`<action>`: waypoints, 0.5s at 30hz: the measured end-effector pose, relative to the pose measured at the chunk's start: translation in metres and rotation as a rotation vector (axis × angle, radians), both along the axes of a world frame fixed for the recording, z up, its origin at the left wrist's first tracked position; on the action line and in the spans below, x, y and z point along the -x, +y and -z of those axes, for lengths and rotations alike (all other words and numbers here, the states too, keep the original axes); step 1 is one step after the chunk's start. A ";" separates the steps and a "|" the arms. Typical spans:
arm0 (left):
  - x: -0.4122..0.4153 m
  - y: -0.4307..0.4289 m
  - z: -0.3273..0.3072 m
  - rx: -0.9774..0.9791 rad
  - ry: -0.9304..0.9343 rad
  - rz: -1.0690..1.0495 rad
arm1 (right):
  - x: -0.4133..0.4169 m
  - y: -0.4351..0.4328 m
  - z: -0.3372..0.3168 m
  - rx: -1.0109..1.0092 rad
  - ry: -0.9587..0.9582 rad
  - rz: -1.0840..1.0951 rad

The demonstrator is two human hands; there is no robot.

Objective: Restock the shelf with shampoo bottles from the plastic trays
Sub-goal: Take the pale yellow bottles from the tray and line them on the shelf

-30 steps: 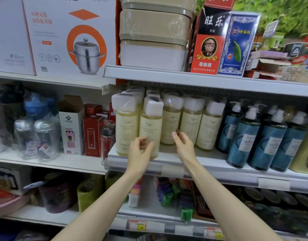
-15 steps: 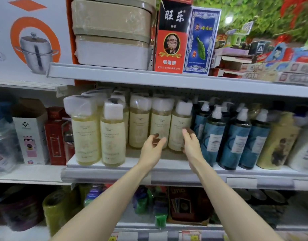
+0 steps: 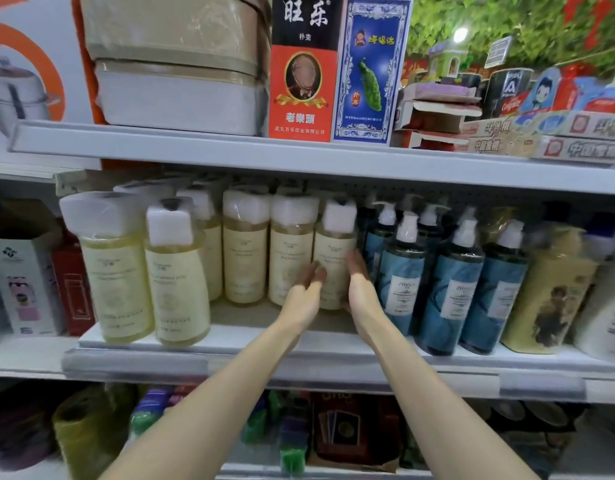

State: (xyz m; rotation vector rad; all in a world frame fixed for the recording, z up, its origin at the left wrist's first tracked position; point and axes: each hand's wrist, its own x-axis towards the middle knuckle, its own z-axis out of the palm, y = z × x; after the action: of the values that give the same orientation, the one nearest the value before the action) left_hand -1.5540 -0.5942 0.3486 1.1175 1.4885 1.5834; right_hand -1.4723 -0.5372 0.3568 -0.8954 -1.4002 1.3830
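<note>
Since half a second ago both hands have closed in on one pale yellow shampoo bottle (image 3: 335, 249). The left hand (image 3: 303, 295) and right hand (image 3: 362, 289) flank it narrowly, fingers straight and palms facing each other. Blur hides whether they touch it. The bottle stands upright on the shelf (image 3: 264, 362), last of its row, just beside the blue pump bottles (image 3: 400, 282).
</note>
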 end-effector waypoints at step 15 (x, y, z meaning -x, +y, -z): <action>-0.001 0.010 0.009 0.001 0.011 -0.033 | 0.000 0.005 0.000 0.012 0.030 -0.025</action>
State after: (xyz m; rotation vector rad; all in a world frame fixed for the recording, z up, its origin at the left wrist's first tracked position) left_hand -1.5531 -0.5838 0.3393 1.1078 1.5221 1.6013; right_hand -1.4720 -0.5320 0.3571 -0.8643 -1.3854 1.4194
